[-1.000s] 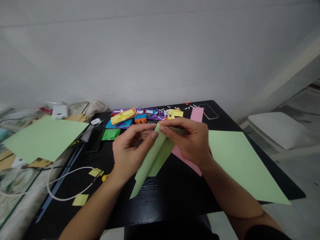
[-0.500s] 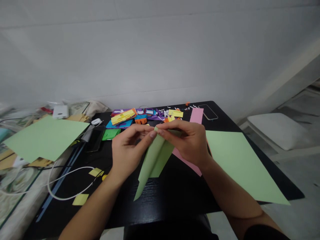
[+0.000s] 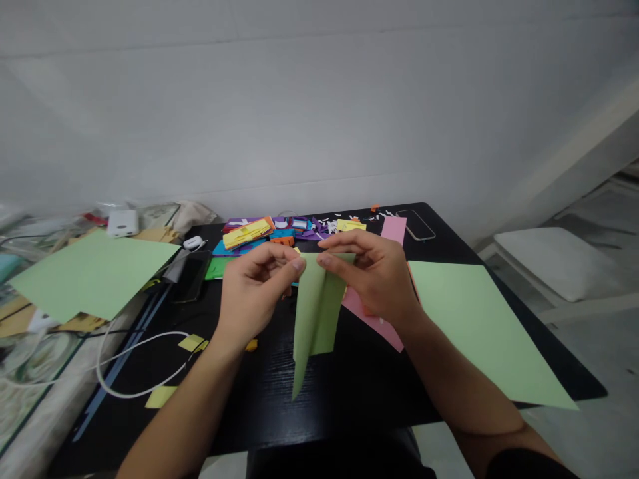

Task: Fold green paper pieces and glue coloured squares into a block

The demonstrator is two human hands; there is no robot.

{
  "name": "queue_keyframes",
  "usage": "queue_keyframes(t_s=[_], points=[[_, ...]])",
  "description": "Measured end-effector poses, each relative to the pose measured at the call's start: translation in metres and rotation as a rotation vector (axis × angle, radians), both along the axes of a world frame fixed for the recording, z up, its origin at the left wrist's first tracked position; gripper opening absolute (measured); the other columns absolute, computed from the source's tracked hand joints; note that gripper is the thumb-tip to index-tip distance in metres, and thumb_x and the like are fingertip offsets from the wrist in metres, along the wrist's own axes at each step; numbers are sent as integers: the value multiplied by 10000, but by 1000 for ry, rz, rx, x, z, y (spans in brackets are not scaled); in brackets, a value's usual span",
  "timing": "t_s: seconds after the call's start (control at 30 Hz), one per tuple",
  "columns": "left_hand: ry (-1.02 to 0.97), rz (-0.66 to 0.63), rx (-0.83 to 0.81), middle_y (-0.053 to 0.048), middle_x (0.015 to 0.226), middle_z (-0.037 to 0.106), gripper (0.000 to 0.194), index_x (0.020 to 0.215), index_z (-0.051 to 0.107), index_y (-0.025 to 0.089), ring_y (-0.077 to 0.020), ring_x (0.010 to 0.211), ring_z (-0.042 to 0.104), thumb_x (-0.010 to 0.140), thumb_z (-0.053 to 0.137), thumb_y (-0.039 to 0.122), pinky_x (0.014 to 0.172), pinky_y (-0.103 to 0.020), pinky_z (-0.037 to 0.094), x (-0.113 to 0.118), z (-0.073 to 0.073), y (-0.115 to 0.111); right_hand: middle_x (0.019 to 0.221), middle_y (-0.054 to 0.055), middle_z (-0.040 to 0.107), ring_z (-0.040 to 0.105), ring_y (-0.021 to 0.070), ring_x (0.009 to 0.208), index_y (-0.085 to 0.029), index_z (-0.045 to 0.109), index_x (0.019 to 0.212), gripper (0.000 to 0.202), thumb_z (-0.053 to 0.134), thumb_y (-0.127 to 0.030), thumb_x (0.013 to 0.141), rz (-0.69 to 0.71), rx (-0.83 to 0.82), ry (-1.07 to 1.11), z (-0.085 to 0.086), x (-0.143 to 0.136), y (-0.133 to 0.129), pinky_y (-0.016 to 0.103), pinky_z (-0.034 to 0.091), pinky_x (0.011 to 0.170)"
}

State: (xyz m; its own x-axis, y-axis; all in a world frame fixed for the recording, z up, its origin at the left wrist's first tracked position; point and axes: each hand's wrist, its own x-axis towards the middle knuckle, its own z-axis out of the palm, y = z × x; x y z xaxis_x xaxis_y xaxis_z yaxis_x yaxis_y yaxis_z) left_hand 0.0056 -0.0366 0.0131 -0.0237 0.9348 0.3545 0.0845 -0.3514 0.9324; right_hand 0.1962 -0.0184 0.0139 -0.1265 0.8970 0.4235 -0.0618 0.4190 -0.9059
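A folded piece of light green paper (image 3: 317,306) hangs between my hands above the black table. My left hand (image 3: 254,286) pinches its top left corner between thumb and fingers. With thumb and fingertips, my right hand (image 3: 379,276) grips the top edge a little further right. The lower part hangs free, with a narrow point towards me and a crease down its length. Behind my right hand lies a pink paper strip (image 3: 394,231). A large light green sheet (image 3: 489,326) rests on the table to the right, partly under my right forearm.
Folded yellow paper (image 3: 248,234), purple pieces and white scraps lie along the back. A phone (image 3: 191,276), an earbud case (image 3: 193,243) and a white cable (image 3: 144,397) are at left. Another green sheet (image 3: 94,273) covers clutter there. A clear phone case (image 3: 416,225) lies back right.
My left hand has moved slightly left, apart from my right fingertips, so the paper's top edge is spread between them. The hanging paper has swung to the right and hangs more upright.
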Motion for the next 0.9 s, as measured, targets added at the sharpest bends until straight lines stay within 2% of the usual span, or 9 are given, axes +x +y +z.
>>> queue_keyframes(t_s=[0.17, 0.27, 0.4, 0.5, 0.6, 0.77, 0.83, 0.9], points=[[25, -25, 1, 37, 568, 632, 91, 788, 753, 188, -79, 487, 551, 872, 770, 220, 476, -177, 464, -1, 2, 2, 745, -5, 771, 684, 142, 644, -203, 764, 1018, 311, 908, -385, 811, 24, -85, -6, 4, 1, -1, 254, 511, 540], [5, 15, 3, 37, 583, 649, 85, 791, 756, 192, -79, 484, 558, 868, 775, 223, 480, -183, 473, 1, 1, 3, 757, -11, 755, 681, 150, 655, -212, 719, 1118, 457, 914, -463, 790, 86, -194, 52, 2, -1, 0, 273, 546, 575], [-38, 65, 6, 39, 593, 654, 73, 800, 756, 194, -83, 480, 565, 851, 788, 236, 482, -193, 479, 3, 1, 4, 786, -13, 745, 720, 180, 692, -227, 665, 1182, 607, 971, -457, 711, 188, -340, 110, -2, -3, 3, 312, 601, 628], [-20, 38, -22, 32, 589, 645, 93, 801, 741, 190, -91, 496, 564, 864, 773, 251, 499, -200, 489, 1, 2, 5, 790, -10, 749, 732, 188, 690, -228, 653, 1163, 608, 979, -453, 702, 175, -358, 105, -5, -2, 4, 325, 614, 634], [37, -44, -48, 20, 611, 638, 123, 789, 705, 189, -104, 535, 573, 872, 757, 264, 522, -209, 498, -3, 2, 7, 771, -19, 750, 730, 182, 677, -229, 627, 1158, 623, 987, -428, 690, 214, -372, 98, -8, 0, 6, 311, 610, 619], [232, -202, -46, 1, 696, 662, 163, 829, 734, 187, -102, 578, 538, 881, 792, 331, 516, -207, 421, -9, 3, 10, 707, -66, 698, 665, 123, 600, -224, 610, 1133, 598, 987, -341, 684, 285, -341, 18, -11, -2, 7, 219, 498, 509], [281, -192, -45, -2, 686, 657, 213, 790, 727, 183, -97, 563, 512, 908, 772, 355, 506, -207, 392, -12, 4, 7, 753, -56, 716, 698, 136, 642, -224, 602, 1149, 587, 970, -327, 703, 315, -358, -8, -14, 1, 4, 230, 529, 538], [248, -128, -59, 3, 661, 638, 227, 785, 722, 183, -99, 547, 515, 905, 776, 369, 495, -206, 399, -16, 3, -1, 843, -20, 761, 748, 166, 720, -218, 597, 1156, 576, 954, -315, 715, 386, -412, -39, -21, 8, -2, 266, 589, 609]])
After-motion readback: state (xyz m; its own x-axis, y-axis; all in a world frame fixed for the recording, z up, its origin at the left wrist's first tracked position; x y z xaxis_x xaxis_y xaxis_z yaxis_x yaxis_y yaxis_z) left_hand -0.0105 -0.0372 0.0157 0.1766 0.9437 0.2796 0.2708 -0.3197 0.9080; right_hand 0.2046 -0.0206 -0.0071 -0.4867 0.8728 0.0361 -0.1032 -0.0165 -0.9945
